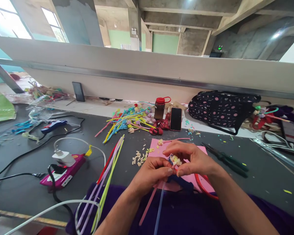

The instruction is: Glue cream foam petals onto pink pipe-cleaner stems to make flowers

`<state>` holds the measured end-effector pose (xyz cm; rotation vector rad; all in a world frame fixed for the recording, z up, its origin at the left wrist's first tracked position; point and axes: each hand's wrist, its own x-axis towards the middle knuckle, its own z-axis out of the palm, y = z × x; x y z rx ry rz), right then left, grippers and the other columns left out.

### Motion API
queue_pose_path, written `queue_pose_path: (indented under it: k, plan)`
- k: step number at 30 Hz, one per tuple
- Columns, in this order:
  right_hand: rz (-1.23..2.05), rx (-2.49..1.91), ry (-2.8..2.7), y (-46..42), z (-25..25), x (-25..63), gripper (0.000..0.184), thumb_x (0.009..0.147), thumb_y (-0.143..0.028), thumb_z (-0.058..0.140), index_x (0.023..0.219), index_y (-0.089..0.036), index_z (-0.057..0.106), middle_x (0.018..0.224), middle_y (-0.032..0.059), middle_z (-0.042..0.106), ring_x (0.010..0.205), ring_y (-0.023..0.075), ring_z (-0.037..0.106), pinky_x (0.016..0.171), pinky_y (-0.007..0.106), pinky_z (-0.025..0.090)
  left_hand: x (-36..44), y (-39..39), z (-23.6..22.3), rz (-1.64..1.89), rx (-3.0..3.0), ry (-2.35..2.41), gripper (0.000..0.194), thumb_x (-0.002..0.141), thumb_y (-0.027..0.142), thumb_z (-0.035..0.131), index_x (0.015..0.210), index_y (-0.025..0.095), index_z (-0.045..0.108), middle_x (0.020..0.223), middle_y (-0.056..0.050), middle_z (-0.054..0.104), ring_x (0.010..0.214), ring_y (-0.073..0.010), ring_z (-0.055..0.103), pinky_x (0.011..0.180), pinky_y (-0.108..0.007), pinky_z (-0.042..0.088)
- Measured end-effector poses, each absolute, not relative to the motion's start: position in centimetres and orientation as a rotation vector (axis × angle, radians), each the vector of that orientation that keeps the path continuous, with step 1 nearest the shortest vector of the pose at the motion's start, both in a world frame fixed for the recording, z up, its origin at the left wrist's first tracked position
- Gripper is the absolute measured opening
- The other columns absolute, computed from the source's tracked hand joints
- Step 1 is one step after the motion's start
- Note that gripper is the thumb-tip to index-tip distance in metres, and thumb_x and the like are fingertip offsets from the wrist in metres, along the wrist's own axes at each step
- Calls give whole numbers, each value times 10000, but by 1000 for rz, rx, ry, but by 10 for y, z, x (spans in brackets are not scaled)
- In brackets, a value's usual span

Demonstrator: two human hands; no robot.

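Over a pink sheet [156, 149], both hands meet at a small cream-and-yellow flower bunch [175, 160] with a bit of blue at its side. My left hand [155, 171] pinches it from below, where a pink stem [148, 206] and a pale blue stem [159, 207] hang towards the lap. The fingers of my right hand [197, 160] curve over the bunch, with the thumb against its lower side; part of it is hidden. A dark blue handle-like piece [182, 182] and a red loop [203, 182] lie just under the hands. Another cream flower [160, 142] rests on the sheet.
Green-handled pliers [226, 160] lie to the right. Cream cut pieces [138, 158], long fuzzy stems [110, 176] and a magenta power strip [63, 173] are leftwards. Behind stand a pile of coloured stems [129, 120], a bottle [159, 109], a phone [175, 119] and a patterned bag [222, 109].
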<state>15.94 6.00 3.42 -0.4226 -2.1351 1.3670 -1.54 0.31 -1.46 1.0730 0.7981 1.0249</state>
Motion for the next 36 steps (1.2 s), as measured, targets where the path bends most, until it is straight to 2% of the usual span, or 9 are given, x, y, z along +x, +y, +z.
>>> queue_pose_path:
  k: [4, 9, 15, 24, 27, 31, 36]
  plan:
    - [1381, -307, -2119, 62, 31, 160, 468, 649, -411, 750, 1081, -279, 631, 981, 21, 538, 788, 132, 492, 569, 215, 393, -16, 4, -12, 968, 1030, 765, 212, 647, 322, 702, 612, 125, 633, 441, 38, 496, 339, -32, 308, 371, -207, 162]
    - [1380, -299, -2188, 61, 32, 161, 396, 690, -396, 724, 1035, -219, 642, 933, 33, 594, 798, 143, 520, 648, 255, 418, -15, 5, -12, 927, 976, 666, 199, 631, 309, 706, 606, 125, 634, 429, 36, 497, 338, -35, 313, 387, -214, 188]
    - [1364, -415, -2170, 59, 35, 161, 352, 690, -294, 738, 1014, -201, 639, 895, 26, 601, 737, 128, 526, 627, 246, 408, -16, 5, -13, 967, 971, 711, 212, 640, 303, 707, 586, 139, 584, 433, 50, 488, 334, -32, 298, 377, -214, 164]
    - [1303, -401, -2184, 57, 36, 157, 256, 749, -329, 684, 959, -185, 656, 847, 30, 612, 743, 134, 539, 630, 251, 417, -17, 5, -15, 952, 990, 749, 217, 640, 320, 710, 629, 124, 619, 478, 36, 506, 362, -33, 319, 391, -208, 186]
    - [1267, -413, -2200, 58, 36, 159, 314, 727, -351, 701, 999, -204, 646, 878, 29, 605, 746, 134, 529, 622, 250, 420, -17, 5, -15, 961, 972, 741, 204, 655, 310, 703, 631, 124, 622, 462, 35, 504, 357, -35, 318, 392, -212, 176]
    - [1223, -423, -2210, 60, 38, 163, 549, 627, -421, 761, 1121, -252, 594, 1003, 32, 563, 707, 114, 499, 541, 216, 417, -18, 5, -11, 905, 906, 674, 202, 666, 310, 688, 651, 112, 649, 439, 27, 501, 345, -32, 309, 386, -213, 151]
    - [1223, -388, -2192, 62, 41, 167, 526, 646, -416, 753, 1118, -244, 599, 1017, 41, 567, 715, 114, 503, 570, 227, 435, -20, 7, -9, 871, 856, 595, 211, 704, 316, 647, 683, 106, 656, 414, 30, 490, 311, -28, 264, 360, -216, 121]
